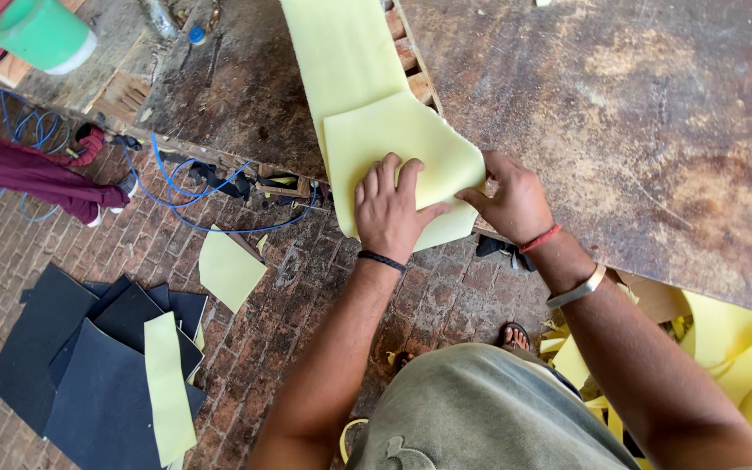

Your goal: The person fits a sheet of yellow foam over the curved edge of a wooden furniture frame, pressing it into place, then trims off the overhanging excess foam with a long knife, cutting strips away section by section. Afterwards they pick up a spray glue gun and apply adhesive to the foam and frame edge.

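Note:
A pale yellow foam sheet [354,61] lies across the worn brown worktable [637,104] and is folded back on itself at the near table edge. My left hand [389,213] presses flat on the folded flap [411,144], fingers spread. At the flap's right edge my right hand [515,200] pinches the foam between thumb and fingers. A black band is on my left wrist; a red thread and a metal bangle are on my right.
Black foam sheets [89,365] with yellow offcuts [230,268] lie on the brick floor at left. Blue hose [211,218] runs under the table edge. A green cup [43,35] stands top left. Yellow scraps [733,339] pile at right. Another person's maroon-clad leg [36,178] is at far left.

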A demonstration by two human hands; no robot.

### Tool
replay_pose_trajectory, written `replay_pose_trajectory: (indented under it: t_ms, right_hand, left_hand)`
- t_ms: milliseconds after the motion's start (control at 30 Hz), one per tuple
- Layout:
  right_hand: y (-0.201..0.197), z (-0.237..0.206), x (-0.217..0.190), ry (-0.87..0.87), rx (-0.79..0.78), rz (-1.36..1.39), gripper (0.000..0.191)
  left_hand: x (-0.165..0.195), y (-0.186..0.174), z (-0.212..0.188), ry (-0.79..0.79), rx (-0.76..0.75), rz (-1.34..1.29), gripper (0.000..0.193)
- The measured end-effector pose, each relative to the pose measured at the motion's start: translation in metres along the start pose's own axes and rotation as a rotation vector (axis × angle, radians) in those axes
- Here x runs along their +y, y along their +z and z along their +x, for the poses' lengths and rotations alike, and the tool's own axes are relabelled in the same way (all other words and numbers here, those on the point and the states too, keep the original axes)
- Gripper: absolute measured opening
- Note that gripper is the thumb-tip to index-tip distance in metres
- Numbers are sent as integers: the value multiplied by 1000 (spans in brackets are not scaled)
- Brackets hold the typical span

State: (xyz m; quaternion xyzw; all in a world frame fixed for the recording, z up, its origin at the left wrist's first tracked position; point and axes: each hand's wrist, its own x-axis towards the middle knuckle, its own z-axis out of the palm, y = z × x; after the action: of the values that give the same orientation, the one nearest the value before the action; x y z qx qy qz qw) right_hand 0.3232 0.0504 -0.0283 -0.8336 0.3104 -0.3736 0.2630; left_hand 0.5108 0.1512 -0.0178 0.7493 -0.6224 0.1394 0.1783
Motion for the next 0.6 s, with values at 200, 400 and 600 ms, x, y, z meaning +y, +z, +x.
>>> replay_pose_trajectory:
  t_ms: [200,400,600]
  right_hand:
    - [1,-20,-10,-101,253,-53,52]
    - [31,-16,-31,-90,-146,161,16]
    - [48,10,-48,50,-223,213,15]
  left_hand:
    - [-53,-22,3,-99,-153,-36,122]
    - [-57,-23,1,-132,-173,-40,126]
    - [-102,-37,-40,-297,3,-133,112]
